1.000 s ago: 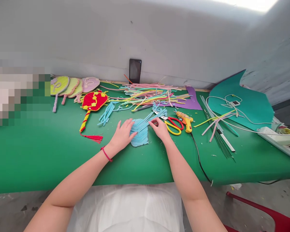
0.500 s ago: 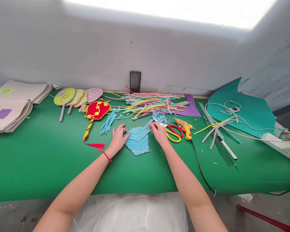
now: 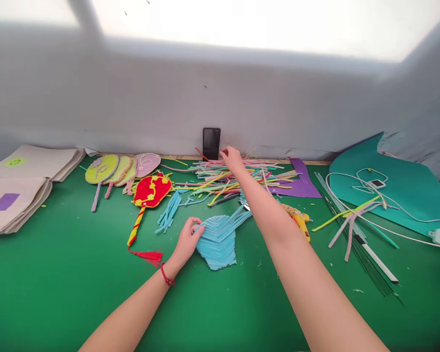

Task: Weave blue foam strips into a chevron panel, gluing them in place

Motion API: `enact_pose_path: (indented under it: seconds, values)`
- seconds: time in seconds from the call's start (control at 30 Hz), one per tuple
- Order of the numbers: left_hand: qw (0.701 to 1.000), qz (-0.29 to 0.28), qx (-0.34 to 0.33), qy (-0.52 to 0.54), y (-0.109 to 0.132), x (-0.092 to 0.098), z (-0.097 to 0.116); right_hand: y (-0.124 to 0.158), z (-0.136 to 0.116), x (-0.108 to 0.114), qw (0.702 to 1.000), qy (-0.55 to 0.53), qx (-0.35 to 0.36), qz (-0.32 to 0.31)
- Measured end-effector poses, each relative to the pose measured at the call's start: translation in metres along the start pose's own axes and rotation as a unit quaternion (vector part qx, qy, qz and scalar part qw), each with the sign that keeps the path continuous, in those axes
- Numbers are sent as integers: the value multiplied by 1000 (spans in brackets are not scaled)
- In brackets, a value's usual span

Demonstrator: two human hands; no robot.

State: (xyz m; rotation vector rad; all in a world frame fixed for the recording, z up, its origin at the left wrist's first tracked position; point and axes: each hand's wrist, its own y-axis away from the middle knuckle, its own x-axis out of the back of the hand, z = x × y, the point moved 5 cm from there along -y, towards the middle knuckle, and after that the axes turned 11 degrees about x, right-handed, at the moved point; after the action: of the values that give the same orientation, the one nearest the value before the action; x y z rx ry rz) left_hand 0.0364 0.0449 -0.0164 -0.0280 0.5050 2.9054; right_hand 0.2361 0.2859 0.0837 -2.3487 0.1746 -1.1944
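Observation:
A light-blue panel of pipe cleaners [image 3: 217, 244], laid in a chevron pattern with long loose ends to the upper right, lies on the green table. At its upper left edge, my left hand [image 3: 189, 237] pinches the panel between thumb and fingers. My right hand [image 3: 232, 159] is stretched far forward over the pile of coloured pipe cleaners [image 3: 238, 177], close to the right side of a black phone [image 3: 211, 143]. Its fingers are curled together; whether anything is in them I cannot make out. Cut blue pipe cleaners [image 3: 169, 211] lie left of the panel.
A red and yellow fan [image 3: 152, 190] with a tassel and several pastel fans [image 3: 101, 169] lie to the left, beside cloth bags [image 3: 18, 200]. A yellow glue gun [image 3: 299, 224] is partly behind my right forearm. Teal sheet [image 3: 407, 186], white cable and wires lie right.
My right hand has left the panel's loose ends and moved forward to beside the phone. My left hand stays at the panel's edge. The view has tilted up.

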Motion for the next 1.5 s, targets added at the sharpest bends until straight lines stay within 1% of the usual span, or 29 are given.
enact_pose_path:
  seconds: [0.03, 0.1, 0.2, 0.27, 0.37, 0.5, 0.63, 0.87, 1.2, 1.4, 1.5]
  values:
    - [999, -13, 23, 41, -1, 0, -2, -9, 5, -7, 1000, 10, -12, 1]
    - [994, -23, 54, 93, -3, 2, -3, -23, 16, -22, 999, 10, -34, -4]
    - [992, -6, 58, 114, -3, 5, 0, -33, 33, -44, 997, -19, -63, -32]
    - [993, 1, 49, 111, -3, 6, 3, -35, 44, -55, 995, -23, -84, -47]
    - [993, -2, 47, 107, -1, 3, 5, -32, 59, -68, 991, -5, -108, -74]
    - [993, -7, 54, 105, 1, 0, 8, -23, 61, -81, 988, 39, -89, -123]
    - [992, -17, 60, 113, 2, -3, 8, -19, 58, -85, 986, 78, -84, -121]
    - [994, -1, 65, 93, 0, -2, 3, -24, 62, -88, 985, 87, -96, -115]
    - [993, -7, 63, 103, 0, -3, 2, -22, 61, -87, 983, 84, -111, -120]
    - [993, -21, 54, 104, -3, -3, 1, -21, 59, -86, 986, 49, -116, -113]
    - [994, -35, 35, 100, -5, -3, 1, -22, 53, -80, 989, -12, -99, -113]
